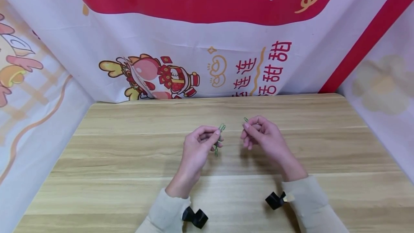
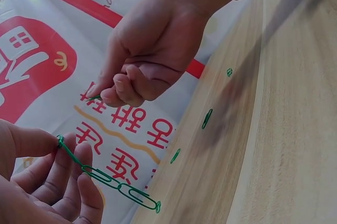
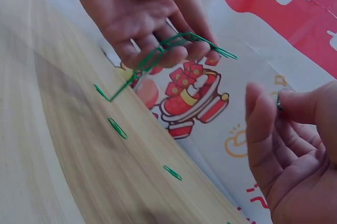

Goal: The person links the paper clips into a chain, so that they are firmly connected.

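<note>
My left hand [image 1: 198, 146] pinches the upper end of a chain of linked green paper clips [image 2: 102, 176] between thumb and forefinger. The chain runs across its other fingers and hangs down past them, as the right wrist view shows. To the right, level with it and apart, my right hand [image 1: 266, 137] pinches a single green paper clip [image 1: 245, 119] between thumb and forefinger. Most of that clip [image 3: 279, 101] is hidden by the fingertips in the right wrist view. Both hands are raised over the wooden table [image 1: 113, 154].
Several loose green paper clips lie on the tabletop in the wrist views, among them one clip [image 2: 207, 118] and another clip [image 3: 172, 172]. A printed white and red cloth [image 1: 200, 35] stands behind the table. Black wrist cameras [image 1: 195, 217] sit at both cuffs.
</note>
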### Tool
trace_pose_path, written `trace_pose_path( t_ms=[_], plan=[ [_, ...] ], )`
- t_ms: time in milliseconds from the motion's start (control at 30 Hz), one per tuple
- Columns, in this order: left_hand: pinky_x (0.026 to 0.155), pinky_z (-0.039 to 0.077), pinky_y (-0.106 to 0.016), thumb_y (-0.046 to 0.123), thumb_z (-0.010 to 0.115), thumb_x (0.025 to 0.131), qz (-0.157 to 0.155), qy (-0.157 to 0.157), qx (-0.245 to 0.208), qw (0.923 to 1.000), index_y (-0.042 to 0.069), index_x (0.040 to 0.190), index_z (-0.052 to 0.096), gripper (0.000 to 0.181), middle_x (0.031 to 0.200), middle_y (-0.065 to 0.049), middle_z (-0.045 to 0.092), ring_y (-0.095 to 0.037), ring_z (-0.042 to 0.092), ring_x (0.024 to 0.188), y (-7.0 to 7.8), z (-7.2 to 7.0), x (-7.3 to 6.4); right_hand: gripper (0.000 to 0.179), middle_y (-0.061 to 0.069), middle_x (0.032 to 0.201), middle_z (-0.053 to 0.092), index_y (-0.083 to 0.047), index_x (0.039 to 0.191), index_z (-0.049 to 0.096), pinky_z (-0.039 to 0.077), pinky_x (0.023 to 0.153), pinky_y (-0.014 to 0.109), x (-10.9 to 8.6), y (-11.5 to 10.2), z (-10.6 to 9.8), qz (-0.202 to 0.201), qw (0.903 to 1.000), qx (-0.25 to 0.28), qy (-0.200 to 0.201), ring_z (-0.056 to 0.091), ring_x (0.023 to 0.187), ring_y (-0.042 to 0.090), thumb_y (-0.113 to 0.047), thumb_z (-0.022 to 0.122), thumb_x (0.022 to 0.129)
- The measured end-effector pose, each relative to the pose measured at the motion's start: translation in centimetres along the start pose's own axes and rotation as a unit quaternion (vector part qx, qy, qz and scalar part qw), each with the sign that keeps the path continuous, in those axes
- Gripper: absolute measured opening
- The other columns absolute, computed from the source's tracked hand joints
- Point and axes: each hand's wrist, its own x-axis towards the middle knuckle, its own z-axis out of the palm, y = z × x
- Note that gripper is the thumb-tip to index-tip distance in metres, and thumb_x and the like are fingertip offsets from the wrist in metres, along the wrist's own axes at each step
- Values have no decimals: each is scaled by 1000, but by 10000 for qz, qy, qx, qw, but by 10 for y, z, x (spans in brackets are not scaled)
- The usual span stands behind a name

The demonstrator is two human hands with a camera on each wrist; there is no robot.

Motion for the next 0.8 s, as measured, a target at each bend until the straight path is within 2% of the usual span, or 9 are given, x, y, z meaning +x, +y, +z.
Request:
trace_pose_path(
  t_ms=[233, 333, 567, 800],
  plan=[
    [77, 57, -24, 14, 72, 104, -1, -25, 18, 10000, 3, 122, 72, 22, 102, -6, 78, -15, 73, 86, 0, 0, -1, 16, 5, 89, 74, -3, 120, 56, 61, 64, 25, -3, -3, 7, 15, 9998, 192, -45, 69, 69, 11, -18, 56, 113],
    [77, 57, -24, 14, 72, 104, -3, -42, 18, 10000, 3, 122, 72, 22, 102, -6, 78, -16, 73, 86, 0, 0, 0, 15, 4, 91, 75, -4, 120, 56, 62, 68, 25, -3, -3, 8, 0, 9997, 244, -66, 70, 72, 12, -16, 56, 113],
    [78, 57, -25, 15, 71, 104, -53, -60, 21, 10000, 6, 120, 73, 19, 104, -6, 77, -16, 73, 87, 0, 0, 0, 16, 3, 97, 79, 1, 122, 55, 66, 78, 31, -3, -1, 8, -358, 9988, 241, -233, 78, 83, 16, -9, 58, 110],
    [75, 56, -23, 14, 73, 103, 43, -38, -56, 10000, 3, 118, 73, 18, 100, -6, 78, -15, 73, 84, -3, 1, 2, 16, 5, 103, 82, 0, 120, 59, 67, 84, 38, -5, -2, 11, -363, 9990, 158, -189, 81, 88, 19, -8, 65, 107]
  ],
)
